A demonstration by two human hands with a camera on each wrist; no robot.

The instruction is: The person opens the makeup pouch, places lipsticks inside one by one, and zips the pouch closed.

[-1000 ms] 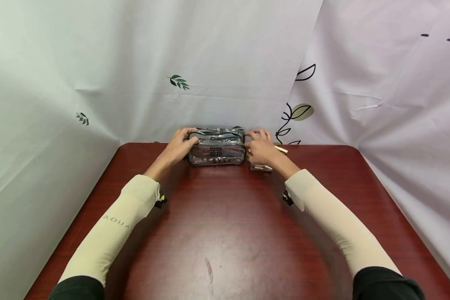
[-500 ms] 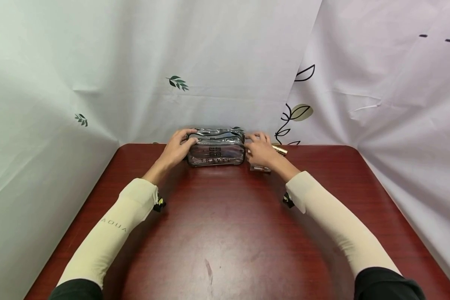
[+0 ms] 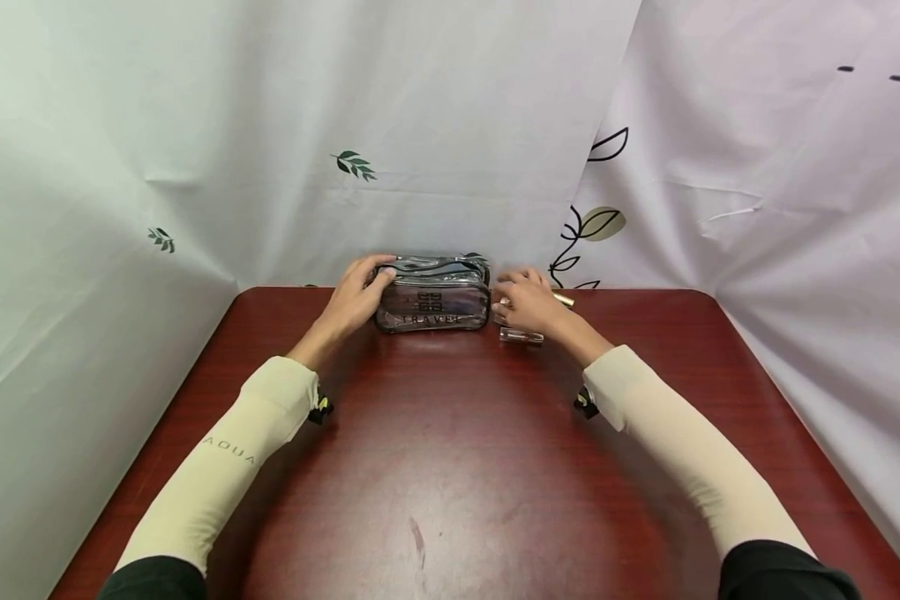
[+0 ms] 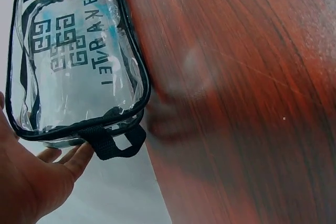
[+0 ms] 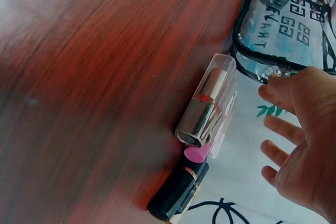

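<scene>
A clear plastic pouch [image 3: 433, 305] with black piping and the word TRAVEL stands at the far edge of the table. My left hand [image 3: 352, 300] holds its left end, thumb at the front and fingers behind. The left wrist view shows that hand [image 4: 39, 182] next to the pouch's black fabric loop [image 4: 123, 142]. Just off the pouch's right end is my right hand [image 3: 528, 302], fingers loosely bent and nothing in them. Below it lies a lipstick [image 5: 207, 103] with a transparent cap. A black tube [image 5: 176, 190] and a pink-ended item [image 5: 197, 153] lie beside the lipstick.
A gold tube [image 3: 564, 299] pokes out behind the right hand. The dark red wooden table [image 3: 450, 450] has rounded far corners. White cloth [image 3: 270, 125] with leaf prints hangs close behind the pouch and along both sides.
My right hand has shifted slightly right, leaving a small gap from the pouch's end. More of the lipstick shows beneath it. The left hand and the pouch stay nearly still.
</scene>
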